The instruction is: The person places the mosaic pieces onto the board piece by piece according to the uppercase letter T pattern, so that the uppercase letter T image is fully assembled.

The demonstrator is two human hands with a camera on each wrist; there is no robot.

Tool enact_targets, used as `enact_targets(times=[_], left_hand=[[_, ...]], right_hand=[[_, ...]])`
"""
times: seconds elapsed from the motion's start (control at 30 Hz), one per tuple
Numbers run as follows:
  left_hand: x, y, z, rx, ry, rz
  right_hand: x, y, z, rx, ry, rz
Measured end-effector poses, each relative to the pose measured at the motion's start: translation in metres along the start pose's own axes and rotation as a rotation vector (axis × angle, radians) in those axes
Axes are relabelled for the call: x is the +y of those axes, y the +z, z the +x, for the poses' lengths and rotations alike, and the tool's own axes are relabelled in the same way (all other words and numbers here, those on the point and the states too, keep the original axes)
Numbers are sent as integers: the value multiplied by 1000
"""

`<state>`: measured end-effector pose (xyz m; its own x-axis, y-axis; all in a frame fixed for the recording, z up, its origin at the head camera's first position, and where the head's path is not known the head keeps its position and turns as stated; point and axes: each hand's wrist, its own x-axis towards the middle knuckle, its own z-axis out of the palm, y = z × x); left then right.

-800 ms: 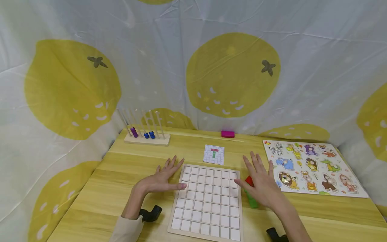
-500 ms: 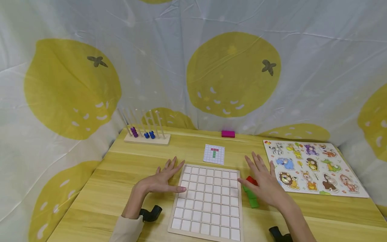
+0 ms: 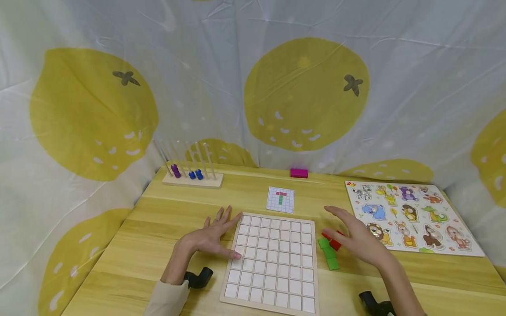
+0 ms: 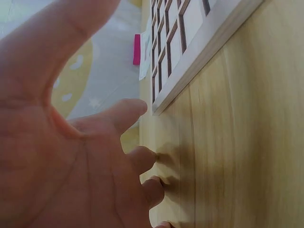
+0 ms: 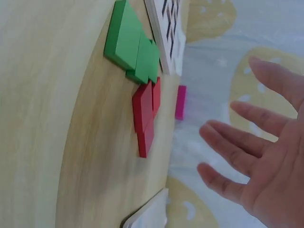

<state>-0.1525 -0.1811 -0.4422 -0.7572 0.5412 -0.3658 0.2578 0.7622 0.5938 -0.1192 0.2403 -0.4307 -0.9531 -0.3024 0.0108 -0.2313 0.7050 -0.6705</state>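
A wooden grid board [image 3: 270, 267] with white square cells lies on the table. My left hand [image 3: 209, 239] is at its left side with fingers spread, fingertips down by the wood [image 4: 154, 178] and thumb over the board's left edge. It holds nothing. Right of the board, my right hand [image 3: 361, 241] hovers with bent but loose fingers, partly above the red square tiles [image 5: 144, 111]. Green square tiles [image 3: 329, 254] lie against the red ones in a loose row. In the right wrist view, a gap separates the right fingers [image 5: 232, 152] from all tiles.
A card with a red and green T pattern [image 3: 280, 200] lies behind the board. Farther back are a magenta block [image 3: 298, 173] and a pegged bead stand [image 3: 192, 181]. An animal puzzle board [image 3: 413, 219] lies right. A lemon-print curtain [image 3: 221, 87] encloses the table.
My right hand has moved right, away from the board's edge, and its fingers have drawn together, uncovering more tiles. The left thumb has dipped slightly; the left hand otherwise stays put.
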Motion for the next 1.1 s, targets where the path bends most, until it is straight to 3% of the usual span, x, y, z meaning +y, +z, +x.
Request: enact_targets(times=[0.13,0.5,0.83,1.1], left_hand=[[3,0,0,-4,-9,20],[5,2,-1,-1,-19,53],[5,5,0,-6,-14,33],[6,6,0,-4,-31,56]], right_hand=[[8,-7,-2,6,27,25],[27,-21,-5,11,3,96],[47,-22,-7,-60,13,176],[56,-23,-6,-165,29,241]])
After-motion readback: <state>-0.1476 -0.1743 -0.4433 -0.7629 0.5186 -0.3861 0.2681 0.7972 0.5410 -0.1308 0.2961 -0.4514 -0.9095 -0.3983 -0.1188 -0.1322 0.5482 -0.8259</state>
